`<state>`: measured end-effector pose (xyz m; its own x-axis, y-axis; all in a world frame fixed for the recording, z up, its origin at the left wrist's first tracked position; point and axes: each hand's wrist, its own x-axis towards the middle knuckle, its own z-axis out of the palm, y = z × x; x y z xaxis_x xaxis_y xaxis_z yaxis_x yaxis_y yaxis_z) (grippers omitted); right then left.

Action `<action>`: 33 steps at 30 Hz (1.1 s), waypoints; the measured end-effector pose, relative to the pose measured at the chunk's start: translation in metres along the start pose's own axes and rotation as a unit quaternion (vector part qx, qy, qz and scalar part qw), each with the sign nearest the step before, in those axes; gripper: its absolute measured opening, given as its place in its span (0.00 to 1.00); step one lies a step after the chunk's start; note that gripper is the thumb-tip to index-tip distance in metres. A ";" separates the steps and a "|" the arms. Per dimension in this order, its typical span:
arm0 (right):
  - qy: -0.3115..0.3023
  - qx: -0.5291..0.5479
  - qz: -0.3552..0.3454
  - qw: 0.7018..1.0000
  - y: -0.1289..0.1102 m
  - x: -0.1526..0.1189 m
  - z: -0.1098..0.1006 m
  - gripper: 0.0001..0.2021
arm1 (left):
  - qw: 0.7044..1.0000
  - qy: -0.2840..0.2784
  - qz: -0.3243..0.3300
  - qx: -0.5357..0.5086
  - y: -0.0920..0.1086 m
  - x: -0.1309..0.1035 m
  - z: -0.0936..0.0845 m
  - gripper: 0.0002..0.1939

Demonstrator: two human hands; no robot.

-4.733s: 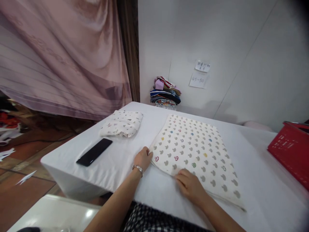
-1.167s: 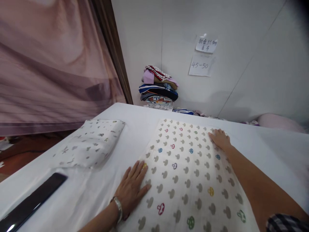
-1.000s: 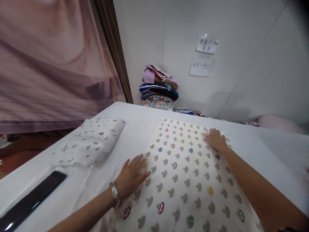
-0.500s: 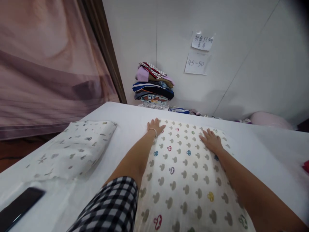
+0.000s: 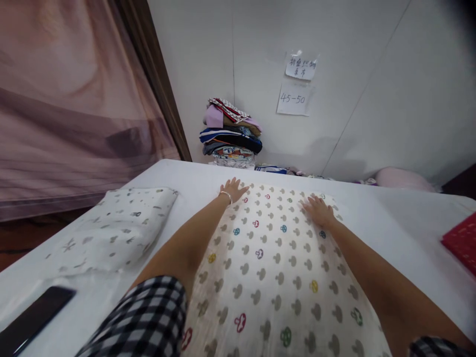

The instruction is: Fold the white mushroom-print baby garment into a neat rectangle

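Note:
A white cloth printed with small mushrooms [image 5: 275,258] lies spread over the table in front of me and runs off the bottom of the view. My left hand [image 5: 232,189] rests on its far left corner, fingers stretched out and apart. On the far right part of the cloth lies my right hand [image 5: 318,210], palm down, its fingers extended and slightly blurred. Neither hand grips anything. The cloth's near edge is out of sight.
Left on the white table [image 5: 193,181] lies a folded, patterned white cloth [image 5: 126,223], with a dark phone [image 5: 37,317] nearer me. A red item [image 5: 463,243] is at the right edge. Behind the table stand a stack of folded fabrics [image 5: 232,131] and a wall with paper signs [image 5: 293,99].
The view has shifted slightly to the right, showing more of the red item. Both hands still lie flat near the cloth's far edge; more of its left side shows beside my left arm.

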<state>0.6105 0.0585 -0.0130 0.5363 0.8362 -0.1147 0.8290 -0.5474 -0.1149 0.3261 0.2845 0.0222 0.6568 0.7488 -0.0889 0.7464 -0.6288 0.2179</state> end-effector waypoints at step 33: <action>0.060 0.063 -0.060 0.994 0.033 -0.325 0.046 0.27 | 0.998 0.022 -0.016 -0.052 -0.043 -0.332 0.051 0.33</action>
<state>0.4567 -0.2328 -0.0249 0.4562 0.8895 0.0255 0.8658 -0.4371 -0.2436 0.0816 0.0527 -0.0068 0.6261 0.7777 -0.0560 0.7502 -0.5812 0.3153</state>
